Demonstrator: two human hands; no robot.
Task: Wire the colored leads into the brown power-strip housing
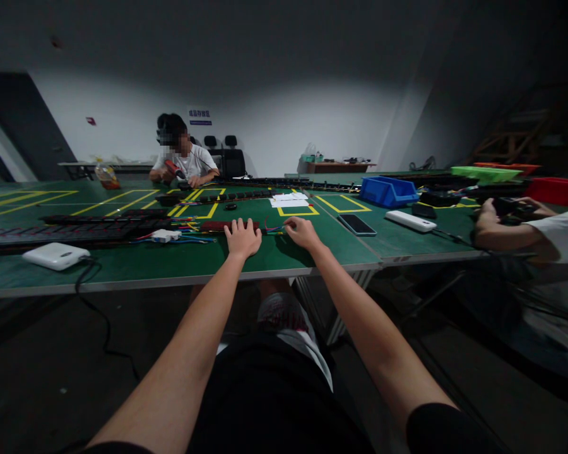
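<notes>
My left hand (242,238) lies flat on the green table (180,265), fingers spread, its fingertips on a dark red strip (230,225) with coloured wires at its ends. My right hand (303,232) rests just to the right, fingers curled at the wire bundle (275,229) on that strip's right end. Whether it pinches a wire is hard to make out. Both arms reach forward from my lap.
Long black strips (76,228) and a white box (55,255) with a cable lie at left. A phone (356,224), a white bar (411,221) and a blue bin (388,190) sit at right. One person sits across the table, another's arms at far right.
</notes>
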